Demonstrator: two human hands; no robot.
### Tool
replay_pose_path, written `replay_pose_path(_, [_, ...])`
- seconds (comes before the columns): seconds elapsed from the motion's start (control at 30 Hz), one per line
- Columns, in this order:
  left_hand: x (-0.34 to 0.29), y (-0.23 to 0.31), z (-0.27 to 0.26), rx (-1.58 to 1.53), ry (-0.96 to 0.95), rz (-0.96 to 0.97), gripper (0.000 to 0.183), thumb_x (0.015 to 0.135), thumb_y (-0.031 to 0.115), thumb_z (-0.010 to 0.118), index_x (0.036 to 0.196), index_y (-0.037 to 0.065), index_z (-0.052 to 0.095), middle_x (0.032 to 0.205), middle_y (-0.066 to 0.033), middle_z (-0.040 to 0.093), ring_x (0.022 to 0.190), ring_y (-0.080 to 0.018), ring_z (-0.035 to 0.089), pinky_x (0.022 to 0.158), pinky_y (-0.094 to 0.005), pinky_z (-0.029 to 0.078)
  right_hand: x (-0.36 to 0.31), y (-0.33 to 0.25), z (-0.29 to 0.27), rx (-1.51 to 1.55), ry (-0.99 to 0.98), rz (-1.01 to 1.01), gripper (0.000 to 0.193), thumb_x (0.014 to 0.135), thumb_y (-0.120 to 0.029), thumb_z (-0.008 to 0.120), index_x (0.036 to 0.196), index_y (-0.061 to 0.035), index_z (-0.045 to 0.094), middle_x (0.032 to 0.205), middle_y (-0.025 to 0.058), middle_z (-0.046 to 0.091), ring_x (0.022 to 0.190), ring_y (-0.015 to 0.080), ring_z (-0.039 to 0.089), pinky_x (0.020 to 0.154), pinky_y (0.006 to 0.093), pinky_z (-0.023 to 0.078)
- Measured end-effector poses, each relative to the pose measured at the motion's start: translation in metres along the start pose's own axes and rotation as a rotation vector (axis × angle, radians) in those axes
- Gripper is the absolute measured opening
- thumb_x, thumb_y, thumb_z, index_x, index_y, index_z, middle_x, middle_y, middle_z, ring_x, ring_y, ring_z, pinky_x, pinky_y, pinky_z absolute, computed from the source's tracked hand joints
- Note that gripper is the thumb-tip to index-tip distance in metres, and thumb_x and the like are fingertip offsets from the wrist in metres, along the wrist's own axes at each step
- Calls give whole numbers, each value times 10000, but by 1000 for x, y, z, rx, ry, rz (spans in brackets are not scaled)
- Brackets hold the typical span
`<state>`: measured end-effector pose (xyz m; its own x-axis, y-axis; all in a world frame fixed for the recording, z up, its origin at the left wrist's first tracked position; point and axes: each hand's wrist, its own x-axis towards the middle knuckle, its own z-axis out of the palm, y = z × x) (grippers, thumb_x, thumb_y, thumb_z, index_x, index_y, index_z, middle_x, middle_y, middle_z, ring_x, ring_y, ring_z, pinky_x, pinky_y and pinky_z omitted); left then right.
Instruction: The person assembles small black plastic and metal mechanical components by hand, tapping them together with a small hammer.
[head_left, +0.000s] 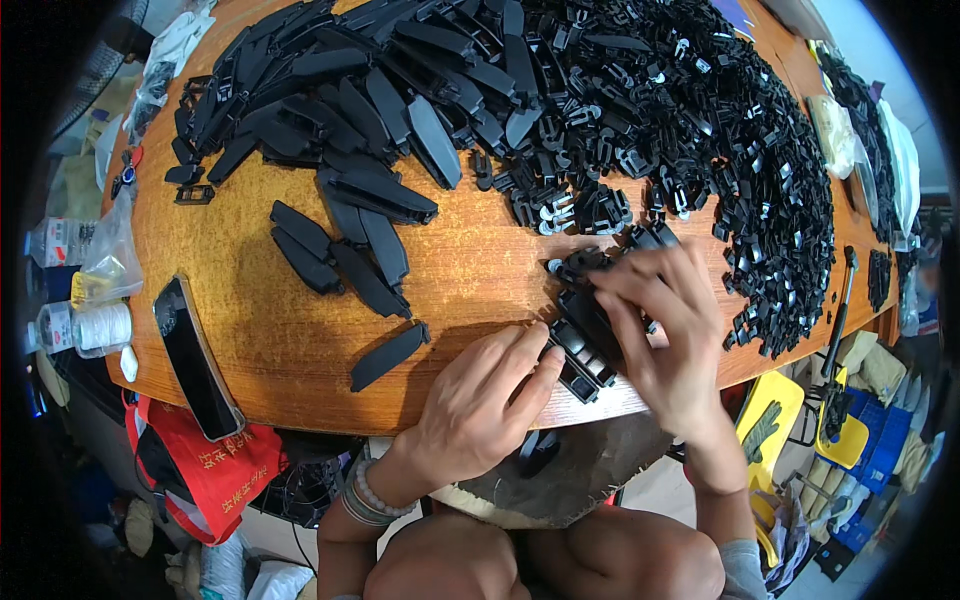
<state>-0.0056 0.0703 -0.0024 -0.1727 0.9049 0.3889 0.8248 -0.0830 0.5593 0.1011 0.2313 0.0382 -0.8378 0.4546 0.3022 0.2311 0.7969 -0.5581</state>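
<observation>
My left hand [488, 398] is near the table's front edge, its thumb and forefinger closed on the end of a black plastic housing [583, 362] with an open, slotted body. Just to the right, my right hand [665, 325] is bent over with its fingers drawn together, slightly blurred. Its fingertips reach a small group of black clips [578, 265] beyond the housing; what they grip, if anything, is hidden. Another dark piece lies partly covered under the right hand. A single long black cover [390, 356] rests on the table left of my left hand.
A heap of long black covers [390, 110] spreads over the back left of the wooden table [240, 330]. Small black clips [770, 220] are piled along the back and right. A phone [198, 357] lies at the left edge, near a thread spool [103, 328]. A red bag [215, 475] hangs below.
</observation>
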Motion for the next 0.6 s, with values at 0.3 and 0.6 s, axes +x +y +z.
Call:
replay_pose_path(0.3, [1,0,1,-6,-10,6,368,737,12,698,1094,-24,623,1126,-185,586,976,-327,598,804,-386,517,41,8,-4,-151,-268,-24,129,706,34,676,829,37,636,883,109,570,869,282,509,788,363,432])
replay_pose_path(0.6, [9,1,-1,32,-80,93,320,836,66,572,1115,-88,594,1250,-213,540,1192,-330,515,942,-412,461,-20,-2,-20,58,-38,12,237,665,93,683,852,-18,587,854,104,598,754,276,553,661,351,446])
